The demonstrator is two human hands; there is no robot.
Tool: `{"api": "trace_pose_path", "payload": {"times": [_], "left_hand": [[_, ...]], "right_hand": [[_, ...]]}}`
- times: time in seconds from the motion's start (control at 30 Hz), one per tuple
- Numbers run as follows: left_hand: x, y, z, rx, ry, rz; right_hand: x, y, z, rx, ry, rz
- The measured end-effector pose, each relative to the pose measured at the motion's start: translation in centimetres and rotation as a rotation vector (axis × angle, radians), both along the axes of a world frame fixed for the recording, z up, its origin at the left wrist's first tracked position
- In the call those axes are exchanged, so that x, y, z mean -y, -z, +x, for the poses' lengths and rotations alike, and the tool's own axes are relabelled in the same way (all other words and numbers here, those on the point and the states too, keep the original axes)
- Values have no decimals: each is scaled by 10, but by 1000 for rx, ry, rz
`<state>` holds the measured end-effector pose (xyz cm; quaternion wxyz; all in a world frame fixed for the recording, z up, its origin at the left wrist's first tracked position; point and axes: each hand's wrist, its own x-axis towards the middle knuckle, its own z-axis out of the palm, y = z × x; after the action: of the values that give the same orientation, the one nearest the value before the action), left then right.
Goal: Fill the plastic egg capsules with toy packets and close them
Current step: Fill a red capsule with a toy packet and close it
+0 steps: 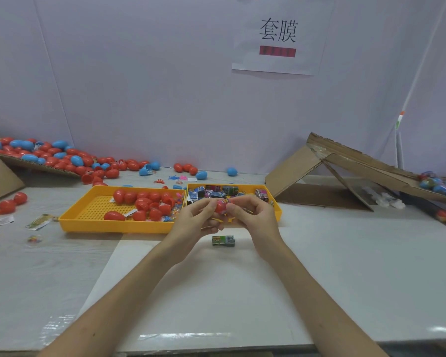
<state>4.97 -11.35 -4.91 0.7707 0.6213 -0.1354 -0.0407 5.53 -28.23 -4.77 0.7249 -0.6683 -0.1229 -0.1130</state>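
Observation:
My left hand (197, 220) and my right hand (251, 215) meet just in front of the yellow trays and together grip a red egg capsule (220, 206) with a printed band at its top. A green toy packet (223, 240) lies on the table right below my hands. The left yellow tray (88, 220) carries several red egg capsules (142, 198) and small clear toy bags. Many printed toy packets (216, 193) fill the right yellow tray (277, 211).
A heap of red and blue eggs (49, 153) spills off a cardboard sheet at the back left. A folded cardboard ramp (345, 171) stands at the right, with wrapped eggs (440, 184) at its far end. Loose eggs and labels (40, 221) lie on the left of the table.

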Motion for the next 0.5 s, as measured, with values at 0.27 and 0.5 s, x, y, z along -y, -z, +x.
{"api": "trace_pose_path", "payload": {"times": [0.27, 0.5], "left_hand": [[-1, -1, -1, 12, 69, 1], [-2, -4, -5, 4, 131, -27]], "right_hand": [[0, 0, -1, 12, -26, 14], [1, -1, 0, 7, -81, 89]]}}
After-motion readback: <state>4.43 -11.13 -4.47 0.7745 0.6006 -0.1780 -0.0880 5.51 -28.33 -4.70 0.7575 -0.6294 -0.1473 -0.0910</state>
